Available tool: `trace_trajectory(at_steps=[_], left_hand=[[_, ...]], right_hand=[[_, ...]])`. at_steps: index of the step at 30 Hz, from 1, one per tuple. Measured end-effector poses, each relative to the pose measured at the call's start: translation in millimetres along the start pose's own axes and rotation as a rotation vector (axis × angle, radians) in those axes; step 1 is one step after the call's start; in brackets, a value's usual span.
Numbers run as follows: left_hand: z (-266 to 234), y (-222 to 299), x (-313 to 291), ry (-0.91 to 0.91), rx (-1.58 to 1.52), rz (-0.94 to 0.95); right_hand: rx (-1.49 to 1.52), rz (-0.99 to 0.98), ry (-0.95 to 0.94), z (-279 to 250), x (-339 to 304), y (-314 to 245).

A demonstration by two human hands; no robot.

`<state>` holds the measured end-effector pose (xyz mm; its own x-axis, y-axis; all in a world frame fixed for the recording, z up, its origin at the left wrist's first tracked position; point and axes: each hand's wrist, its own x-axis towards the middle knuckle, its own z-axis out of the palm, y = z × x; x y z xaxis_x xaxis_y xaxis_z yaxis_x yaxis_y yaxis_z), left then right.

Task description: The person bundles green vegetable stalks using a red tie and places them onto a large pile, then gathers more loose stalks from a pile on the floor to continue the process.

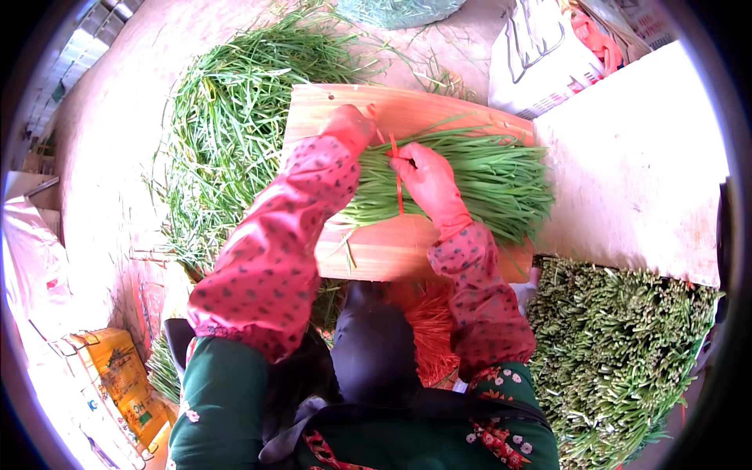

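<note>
A thick bundle of long green garlic chives (486, 172) lies across a wooden board (376, 254) in front of me. A thin red tie (399, 188) passes around the bundle near its left part. My right hand (429, 178), in a pink glove, pinches the tie on top of the leaves. My left hand (350, 127), gloved too, is closed by the bundle's far left side, with the tie's other end running up to it. Its fingertips are partly hidden. Patterned red sleeves cover both forearms.
Loose green leaves (227, 125) are heaped left of the board. Stacked bundles (619, 352) show their cut ends at the lower right, below a pale flat surface (634, 164). Red strands (427, 329) lie by my knees. A white sack (533, 55) stands far right, a yellow container (125, 392) lower left.
</note>
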<state>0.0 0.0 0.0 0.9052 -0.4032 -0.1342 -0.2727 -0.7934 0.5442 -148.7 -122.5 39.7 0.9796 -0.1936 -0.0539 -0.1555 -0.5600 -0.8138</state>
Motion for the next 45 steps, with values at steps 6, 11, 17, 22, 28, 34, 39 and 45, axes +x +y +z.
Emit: trace_trajectory(at_steps=[6,11,17,22,28,34,39,45], left_hand=[[7,-16,22,-0.161,-0.454,-0.158],[-3,21,-16,-0.149,-0.497,0.023],[-7,26,-37,-0.082,-0.317,0.107],[-4,27,-47,0.018,-0.233,0.156],[1,26,-52,0.085,-0.184,0.185],[-3,37,-53,0.038,0.194,0.215],[-6,41,-51,-0.066,0.236,0.158],[-2,39,-48,-0.067,0.206,0.123]], right_hand=[[0.058,-0.06,0.107,17,13,-3],[0.043,0.013,0.143,7,10,10],[0.062,-0.01,0.194,13,10,8],[0.017,-0.016,0.219,14,9,5],[-0.022,-0.012,0.232,16,9,5],[-0.028,0.013,0.194,13,9,3],[0.096,0.039,0.107,9,11,7],[0.073,-0.031,0.133,8,11,11]])
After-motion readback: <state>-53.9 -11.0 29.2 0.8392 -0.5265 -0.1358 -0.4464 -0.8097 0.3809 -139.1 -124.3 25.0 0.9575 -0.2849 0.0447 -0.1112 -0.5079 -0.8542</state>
